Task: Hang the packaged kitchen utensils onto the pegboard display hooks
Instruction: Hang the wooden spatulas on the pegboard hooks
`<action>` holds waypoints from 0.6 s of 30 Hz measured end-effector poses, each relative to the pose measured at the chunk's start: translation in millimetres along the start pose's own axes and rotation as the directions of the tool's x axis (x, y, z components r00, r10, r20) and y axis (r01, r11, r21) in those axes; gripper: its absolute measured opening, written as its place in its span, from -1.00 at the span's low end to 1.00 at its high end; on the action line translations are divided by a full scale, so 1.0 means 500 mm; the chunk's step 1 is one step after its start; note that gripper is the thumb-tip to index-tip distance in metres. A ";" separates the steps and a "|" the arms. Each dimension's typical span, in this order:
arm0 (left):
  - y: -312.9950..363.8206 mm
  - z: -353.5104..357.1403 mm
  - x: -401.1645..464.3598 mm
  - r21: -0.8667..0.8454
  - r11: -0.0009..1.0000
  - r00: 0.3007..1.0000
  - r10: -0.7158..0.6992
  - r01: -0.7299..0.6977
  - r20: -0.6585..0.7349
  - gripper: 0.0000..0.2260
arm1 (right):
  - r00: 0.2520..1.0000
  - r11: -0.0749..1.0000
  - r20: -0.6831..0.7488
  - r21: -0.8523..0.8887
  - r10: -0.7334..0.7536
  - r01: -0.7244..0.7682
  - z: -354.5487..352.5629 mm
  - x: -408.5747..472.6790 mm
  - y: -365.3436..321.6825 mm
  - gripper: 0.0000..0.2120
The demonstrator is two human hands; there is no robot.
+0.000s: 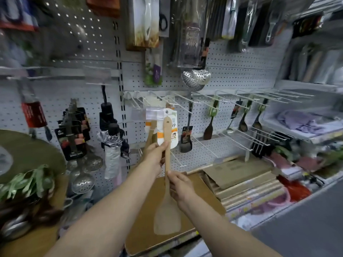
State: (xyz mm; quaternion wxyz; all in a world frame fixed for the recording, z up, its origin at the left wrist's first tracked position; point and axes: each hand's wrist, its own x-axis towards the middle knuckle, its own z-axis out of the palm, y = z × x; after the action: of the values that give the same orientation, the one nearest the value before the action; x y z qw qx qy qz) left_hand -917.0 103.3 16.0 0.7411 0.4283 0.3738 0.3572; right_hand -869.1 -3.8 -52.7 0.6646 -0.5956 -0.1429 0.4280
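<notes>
A shop aisle fills the head view: a grey pegboard point(232, 58) wall hung with packaged graters, scissors and a steel skimmer point(195, 77) along its upper part, and a row of white wire display hooks point(185, 99) jutting out across its middle. Black spatulas and ladles hang from the hooks toward the right edge of the board; folded umbrellas point(111, 138) hang at the left. Below, flattened cardboard boxes point(239, 175) lie on the lower shelf.

The wooden spatula point(167, 182) stands nearly upright in front of the middle of the pegboard, handle up and broad blade down. The left hand point(155, 151) is curled round the upper handle, also touching a second wooden handle and a white-and-orange card package point(168, 130) behind it. The right hand point(181, 184) pinches the shaft lower down, just above the blade. Both hands are clamped on the spatula.

The spatula is pale, unfinished-looking wood, with a slim shaft and a rounded handle top bearing a small dark mark, probably the hanging hole; blur leaves that unsure. The blade is flat, wide and roughly squared off at its end.

The step in hand seems to be lining the top of the handle up with a hook. To do it well, the lower hand should steady the blade so it does not swing, while the upper hand guides the hole straight onto the hook's tip, near the card package, and slides it back toward the board.
</notes>
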 end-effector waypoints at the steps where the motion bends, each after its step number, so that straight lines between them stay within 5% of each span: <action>1: -0.002 0.004 0.002 0.001 1.000 1.000 0.008 -0.008 -0.009 -0.70 | 1.000 1.000 0.015 -0.006 0.007 -0.007 -0.005 0.006 0.000 -0.89; 18: -0.017 0.054 0.017 0.021 0.997 0.972 0.077 -0.074 -0.224 -0.79 | 0.977 0.994 0.190 -0.068 0.097 -0.086 -0.057 0.053 -0.034 -0.88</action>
State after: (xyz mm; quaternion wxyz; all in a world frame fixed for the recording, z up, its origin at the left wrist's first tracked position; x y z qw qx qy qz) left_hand -888.1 97.7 15.7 0.6772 0.4039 0.4409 0.4288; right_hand -826.7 -2.2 -52.5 0.6091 -0.5768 -0.1916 0.5094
